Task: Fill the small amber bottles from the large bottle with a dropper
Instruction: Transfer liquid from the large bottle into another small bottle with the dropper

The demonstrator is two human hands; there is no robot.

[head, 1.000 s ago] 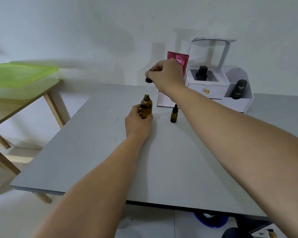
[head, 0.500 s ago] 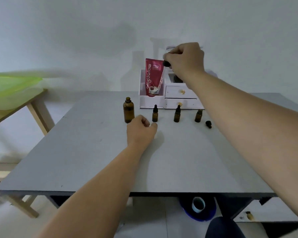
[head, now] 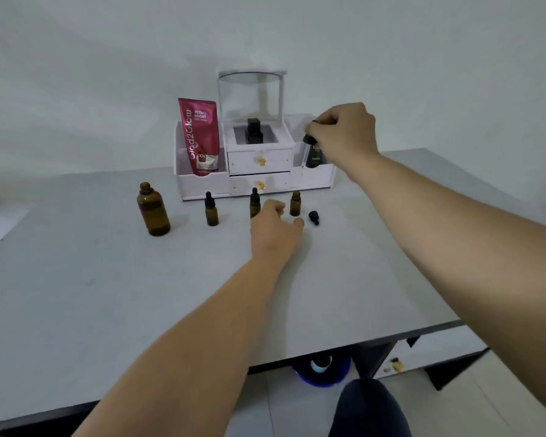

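Observation:
The large amber bottle [head: 153, 209] stands uncapped at the left of the grey table [head: 108, 294]. Three small amber bottles stand in a row: a capped one [head: 211, 209], a capped middle one [head: 254, 203], and an uncapped right one [head: 295, 203]. A black cap [head: 313, 217] lies beside the right one. My left hand [head: 276, 227] rests loosely curled on the table between the middle and right bottles, holding nothing. My right hand [head: 344, 129] is raised over the right bottle, pinching the black bulb of a glass dropper [head: 306, 149] that hangs down.
A white organiser [head: 202, 184] with two drawers stands behind the bottles. It holds a red tube [head: 199, 137], a black bottle [head: 254, 130] and a dark bottle [head: 316, 156]. A blue bucket [head: 323, 369] sits under the table.
My left hand has let go of the large bottle and slid right along the table. My right hand has carried the dropper from above the large bottle to the right.

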